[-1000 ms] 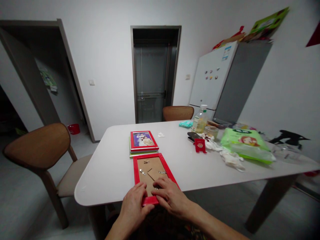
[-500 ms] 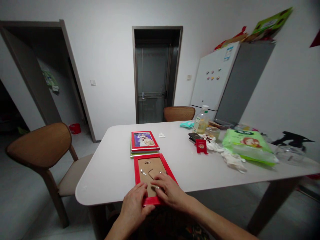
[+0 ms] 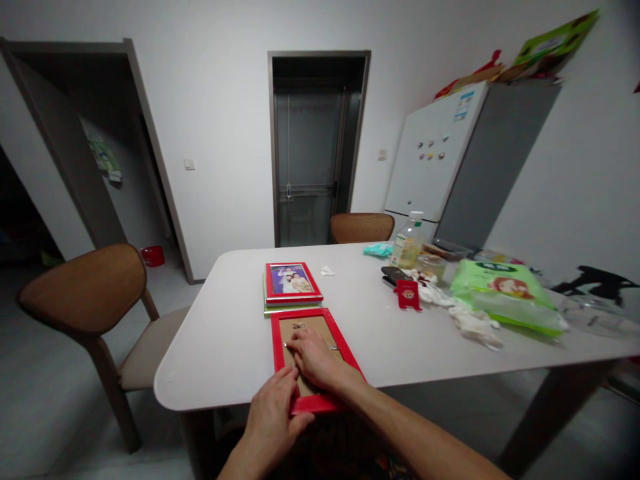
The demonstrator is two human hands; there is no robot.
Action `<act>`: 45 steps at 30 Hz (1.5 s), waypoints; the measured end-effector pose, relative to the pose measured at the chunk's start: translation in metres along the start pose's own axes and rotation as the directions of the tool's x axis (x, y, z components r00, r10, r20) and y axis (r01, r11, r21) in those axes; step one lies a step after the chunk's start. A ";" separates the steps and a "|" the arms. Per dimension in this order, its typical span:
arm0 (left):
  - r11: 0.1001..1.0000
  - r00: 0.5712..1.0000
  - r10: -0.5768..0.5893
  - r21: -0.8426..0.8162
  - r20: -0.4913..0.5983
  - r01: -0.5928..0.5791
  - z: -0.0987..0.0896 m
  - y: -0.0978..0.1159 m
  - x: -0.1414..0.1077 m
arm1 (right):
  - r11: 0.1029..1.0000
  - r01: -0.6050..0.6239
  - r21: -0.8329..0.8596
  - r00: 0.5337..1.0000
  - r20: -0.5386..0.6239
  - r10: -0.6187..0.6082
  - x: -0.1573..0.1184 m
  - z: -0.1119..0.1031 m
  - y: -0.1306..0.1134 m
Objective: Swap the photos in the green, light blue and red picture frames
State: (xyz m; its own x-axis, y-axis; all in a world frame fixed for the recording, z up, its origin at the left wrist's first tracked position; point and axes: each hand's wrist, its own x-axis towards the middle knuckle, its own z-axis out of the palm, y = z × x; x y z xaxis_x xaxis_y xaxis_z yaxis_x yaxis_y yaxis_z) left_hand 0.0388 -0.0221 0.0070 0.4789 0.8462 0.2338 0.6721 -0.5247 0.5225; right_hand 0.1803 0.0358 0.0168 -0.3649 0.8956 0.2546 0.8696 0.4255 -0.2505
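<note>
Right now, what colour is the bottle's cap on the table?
The cap is white, seen best in the head view.

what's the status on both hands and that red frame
left hand gripping near corner of face-down red frame; right hand on its backing; nothing blocking either

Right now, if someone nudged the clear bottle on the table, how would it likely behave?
The bottle stands upright and is taller than wide, so a high push could tip it. Yellowish liquid inside probably adds weight low down.
</note>
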 end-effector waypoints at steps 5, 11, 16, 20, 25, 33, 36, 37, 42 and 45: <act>0.999 1.000 0.025 -0.036 -0.017 -0.025 -0.001 0.001 -0.001 | 1.000 0.008 0.029 1.000 0.004 -0.008 -0.002 0.001 -0.004; 1.000 1.000 -0.006 -0.026 -0.010 0.006 0.000 0.001 -0.002 | 0.988 -0.053 0.142 0.996 -0.061 0.062 0.004 -0.001 0.008; 1.000 1.000 -0.012 -0.025 -0.001 0.012 -0.001 0.001 -0.001 | 0.951 -0.260 0.167 0.958 -0.082 0.276 0.028 0.005 0.035; 0.998 0.999 -0.033 -0.044 0.008 0.033 0.000 0.001 -0.001 | 0.929 -0.337 0.151 0.937 -0.049 0.347 0.042 0.012 0.042; 0.997 0.998 -0.062 -0.051 0.006 0.062 0.001 0.002 -0.001 | 0.905 -0.407 0.123 0.910 -0.029 0.414 0.052 0.014 0.037; 0.994 0.995 -0.099 -0.035 0.026 0.100 0.001 0.009 -0.004 | 0.874 -0.478 0.088 0.873 -0.064 0.484 0.064 0.013 0.051; 0.994 0.994 -0.106 -0.029 0.027 0.107 0.001 0.008 -0.007 | 0.876 -0.468 0.116 0.874 -0.089 0.479 0.061 0.012 0.052; 0.994 0.994 -0.105 -0.023 0.030 0.106 0.001 0.008 -0.007 | 0.878 -0.460 0.133 0.875 -0.097 0.474 0.060 0.011 0.052; 0.998 0.994 -0.037 0.063 0.103 0.030 0.005 0.021 -0.002 | 0.878 -0.393 0.275 0.894 -0.109 0.434 0.046 0.001 0.058; 0.994 0.988 0.020 0.104 0.152 -0.036 0.014 0.035 0.008 | 0.856 -0.364 0.367 0.899 -0.102 0.426 0.029 -0.007 0.069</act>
State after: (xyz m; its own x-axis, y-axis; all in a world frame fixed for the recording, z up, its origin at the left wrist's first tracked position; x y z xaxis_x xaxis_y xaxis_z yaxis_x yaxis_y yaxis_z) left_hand 0.0740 -0.0348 0.0151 0.5725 0.8114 0.1174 0.7094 -0.5621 0.4252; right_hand 0.2324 0.0906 0.0133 0.0765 0.9731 0.2175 0.7549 0.0859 -0.6501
